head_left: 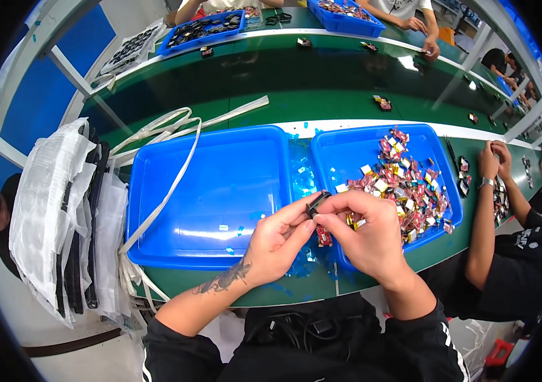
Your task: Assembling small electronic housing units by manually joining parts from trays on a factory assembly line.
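My left hand (pixel 277 240) and my right hand (pixel 368 239) meet over the gap between two blue trays. Fingertips of both pinch a small black plastic piece (pixel 316 204), whose exact kind I cannot make out. Just below the fingers shows a small red circuit board part (pixel 324 237); whether it hangs from the black piece or lies beneath cannot be told. The right blue tray (pixel 342 145) holds a heap of small red, white and yellow electronic parts (pixel 411 200), partly hidden by my right hand. In the left blue tray (pixel 214 178) lie only a few tiny scraps.
Blue film bits (pixel 303 172) litter the green bench between the trays. A white strap (pixel 182 169) crosses the left tray beside stacked white-wrapped trays (pixel 55 210). A co-worker's hands (pixel 497 159) are at the right; others work across the green belt (pixel 252 76), which carries scattered parts.
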`<state>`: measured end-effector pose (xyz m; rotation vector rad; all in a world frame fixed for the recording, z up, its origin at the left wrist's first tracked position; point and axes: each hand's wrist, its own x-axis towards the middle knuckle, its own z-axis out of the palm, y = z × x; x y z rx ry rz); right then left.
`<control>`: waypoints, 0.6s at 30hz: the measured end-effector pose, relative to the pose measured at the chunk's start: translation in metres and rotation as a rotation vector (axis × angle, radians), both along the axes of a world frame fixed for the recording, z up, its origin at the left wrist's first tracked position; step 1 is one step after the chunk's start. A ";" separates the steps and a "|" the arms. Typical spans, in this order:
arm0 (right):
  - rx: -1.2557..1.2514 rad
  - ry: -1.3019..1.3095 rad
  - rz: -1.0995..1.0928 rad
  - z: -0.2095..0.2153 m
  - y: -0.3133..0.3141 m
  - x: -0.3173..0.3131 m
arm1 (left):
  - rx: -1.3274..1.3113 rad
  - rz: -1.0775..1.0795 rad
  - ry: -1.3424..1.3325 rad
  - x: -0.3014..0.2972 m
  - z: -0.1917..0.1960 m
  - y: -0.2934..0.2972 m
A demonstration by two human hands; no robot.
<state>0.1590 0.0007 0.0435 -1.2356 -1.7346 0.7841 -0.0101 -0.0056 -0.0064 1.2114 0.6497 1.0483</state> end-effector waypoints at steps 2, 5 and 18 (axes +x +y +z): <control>0.019 -0.010 0.019 0.000 0.001 0.001 | 0.021 0.024 0.078 0.000 0.000 0.000; -0.044 -0.043 0.035 0.004 0.002 0.002 | 0.052 0.031 0.136 -0.001 0.000 -0.001; 0.130 -0.044 0.005 -0.004 -0.001 0.002 | 0.072 0.049 0.158 0.000 -0.007 -0.002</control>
